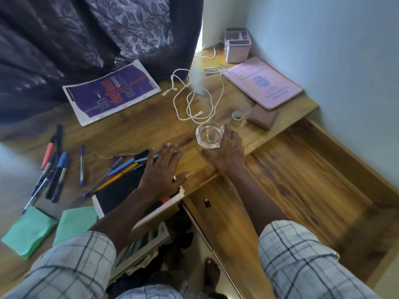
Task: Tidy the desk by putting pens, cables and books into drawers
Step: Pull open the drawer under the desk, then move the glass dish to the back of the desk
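My left hand (160, 171) lies flat with spread fingers over a black notebook (121, 190) and the tips of several pens (123, 169) on the wooden desk (138, 130). My right hand (226, 151) rests open on the desk, its fingers against a clear glass ashtray (208, 135). More pens and markers (55, 167) lie scattered at the left. A white cable (192, 98) is looped in the middle. A purple book (110, 91) and a pink booklet (262, 83) lie further back. An open wooden drawer (313, 175) is at the right.
Two green paper pads (28, 229) sit at the desk's near left. A pink pen holder (236, 45) stands in the back corner, a brown wallet (262, 118) and a small clear jar (237, 116) near the booklet. Dark curtains hang behind; a lower shelf holds books.
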